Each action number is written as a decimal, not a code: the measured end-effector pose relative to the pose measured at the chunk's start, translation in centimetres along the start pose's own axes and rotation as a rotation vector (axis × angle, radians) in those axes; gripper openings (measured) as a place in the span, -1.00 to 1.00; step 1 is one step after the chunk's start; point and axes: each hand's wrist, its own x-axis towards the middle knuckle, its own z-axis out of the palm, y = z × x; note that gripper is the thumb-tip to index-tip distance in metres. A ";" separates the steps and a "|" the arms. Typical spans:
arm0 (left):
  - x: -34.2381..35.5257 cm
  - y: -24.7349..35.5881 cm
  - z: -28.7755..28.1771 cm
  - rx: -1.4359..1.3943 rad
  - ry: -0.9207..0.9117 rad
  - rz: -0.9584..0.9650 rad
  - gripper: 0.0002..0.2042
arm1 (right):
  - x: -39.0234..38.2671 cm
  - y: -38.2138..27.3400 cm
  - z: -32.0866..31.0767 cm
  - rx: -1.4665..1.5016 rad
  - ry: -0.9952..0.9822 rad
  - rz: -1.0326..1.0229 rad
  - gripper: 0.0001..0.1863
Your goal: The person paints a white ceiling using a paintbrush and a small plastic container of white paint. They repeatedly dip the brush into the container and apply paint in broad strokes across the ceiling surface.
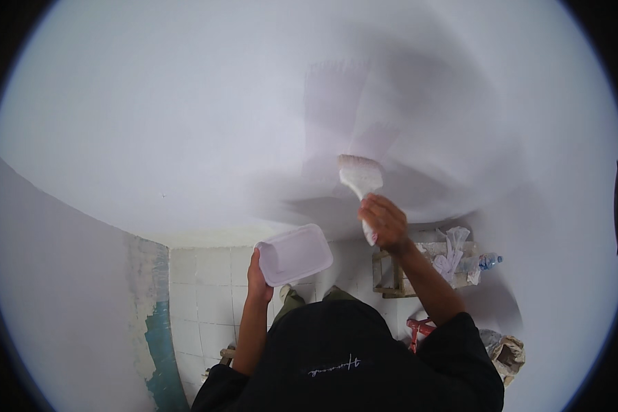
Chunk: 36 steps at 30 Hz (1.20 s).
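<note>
My right hand (386, 221) is closed round the handle of a wide, white-smeared paintbrush (361, 174). The bristles point up toward the pale wall (206, 123), just below a patch of fresh, slightly darker lilac paint (333, 99); whether they touch it I cannot tell. Lower and to the left, my left hand (257, 278) grips the side of a shallow, rounded rectangular plastic tub (296, 255). Pale lilac paint seems to coat the tub's inside. Shadows of my arm and the brush fall across the wall around the patch.
To the right, a wooden stool or crate (391, 278) bears a plastic bag (453, 250) and a clear bottle (487, 261). A red object (420, 328) and an opened sack (509, 358) lie beside me. White tiles (209, 275) cover the floor; the left wall has peeling teal paint (161, 350).
</note>
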 end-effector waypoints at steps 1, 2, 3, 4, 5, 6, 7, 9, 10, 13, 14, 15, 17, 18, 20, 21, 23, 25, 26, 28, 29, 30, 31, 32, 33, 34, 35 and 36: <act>0.1 0.0 0.0 -0.005 0.002 -0.003 -0.41 | -1.4 0.0 0.8 -0.016 -0.019 -0.019 -0.76; 0.0 0.0 0.0 -0.010 0.003 -0.007 -0.41 | -3.0 0.1 1.8 -0.011 -0.050 0.016 -0.75; 0.0 -0.1 0.0 -0.011 0.006 -0.006 -0.41 | -4.4 0.2 2.7 0.001 -0.073 0.025 -0.76; -0.1 0.0 0.0 -0.015 0.008 0.000 -0.41 | -5.5 0.4 3.5 0.012 -0.094 0.029 -0.76; -0.2 0.1 0.1 -0.021 0.012 0.007 -0.41 | -6.0 0.5 4.0 0.025 -0.115 0.031 -0.76; -0.3 0.2 0.1 -0.020 0.010 0.011 -0.41 | -6.4 0.6 4.4 0.051 -0.117 0.053 -0.77; -0.4 0.3 0.1 -0.018 0.009 0.013 -0.42 | -6.4 0.3 4.5 0.077 -0.121 0.077 -0.77; -0.6 0.3 0.0 -0.014 0.000 0.022 -0.43 | -6.1 0.2 4.8 0.123 -0.140 0.131 -0.76; -0.6 0.3 0.0 -0.009 -0.008 0.029 -0.44 | -5.9 0.1 5.0 0.142 -0.153 0.162 -0.75; -0.7 0.5 0.1 -0.004 -0.001 0.016 -0.45 | -5.3 0.7 5.2 0.216 -0.192 0.300 -0.72; -0.8 0.7 0.4 -0.006 0.005 0.006 -0.45 | -5.0 1.1 5.1 0.242 -0.206 0.352 -0.71; -0.8 0.8 0.7 -0.009 -0.007 0.008 -0.44 | -4.8 1.7 4.7 0.220 -0.207 0.363 -0.70; -1.3 1.1 1.0 -0.017 -0.017 0.017 -0.44 | -1.7 2.2 2.9 0.189 -0.213 0.385 -0.67; -1.3 1.0 0.9 -0.015 -0.026 0.018 -0.44 | -0.1 2.5 1.9 0.198 -0.181 0.397 -0.65; -1.0 0.8 0.4 -0.011 -0.041 0.019 -0.43 | 3.0 2.8 0.0 0.218 -0.119 0.422 -0.62; -1.0 0.7 0.4 -0.015 -0.044 0.019 -0.43 | 4.1 2.7 -0.9 0.228 -0.108 0.403 -0.61; -1.1 0.7 0.6 -0.024 -0.044 0.020 -0.43 | 5.7 2.2 -2.4 0.253 -0.088 0.366 -0.60; -1.4 0.9 1.0 -0.017 -0.056 0.013 -0.43 | 6.6 1.1 -3.5 0.162 -0.039 0.270 -0.64; -1.5 1.0 1.1 -0.014 -0.061 0.010 -0.43 | 6.8 0.8 -3.6 0.118 -0.014 0.222 -0.66; -1.1 0.5 0.9 -0.033 -0.083 0.025 -0.44 | 6.0 0.2 -3.0 0.043 -0.003 0.113 -0.71; -1.1 0.4 0.8 -0.041 -0.095 0.032 -0.44 | 5.3 -0.2 -2.7 0.005 0.004 0.059 -0.73; -1.2 0.2 0.6 -0.046 -0.076 0.016 -0.44 | 4.3 -0.6 -2.2 0.007 -0.018 0.037 -0.76; -1.2 0.2 0.8 -0.051 -0.061 0.000 -0.44 | 3.0 -0.9 -1.7 0.003 -0.039 0.013 -0.77; -1.2 0.3 1.0 -0.056 -0.048 -0.012 -0.44 | 1.8 -1.1 -0.9 -0.002 -0.056 -0.013 -0.79; -1.1 0.2 1.1 -0.055 -0.050 -0.008 -0.43 | 0.4 -0.9 0.0 0.021 -0.065 -0.003 -0.81; -1.0 0.2 1.0 -0.053 -0.050 -0.004 -0.43 | -1.0 -0.5 1.2 0.044 -0.072 0.006 -0.82; -1.0 0.1 1.0 -0.053 -0.050 -0.001 -0.43 | -1.9 -0.3 1.9 0.068 -0.082 0.015 -0.82; -1.0 0.1 1.1 -0.044 -0.070 -0.007 -0.43 | -2.8 -0.1 2.5 0.064 -0.097 0.037 -0.82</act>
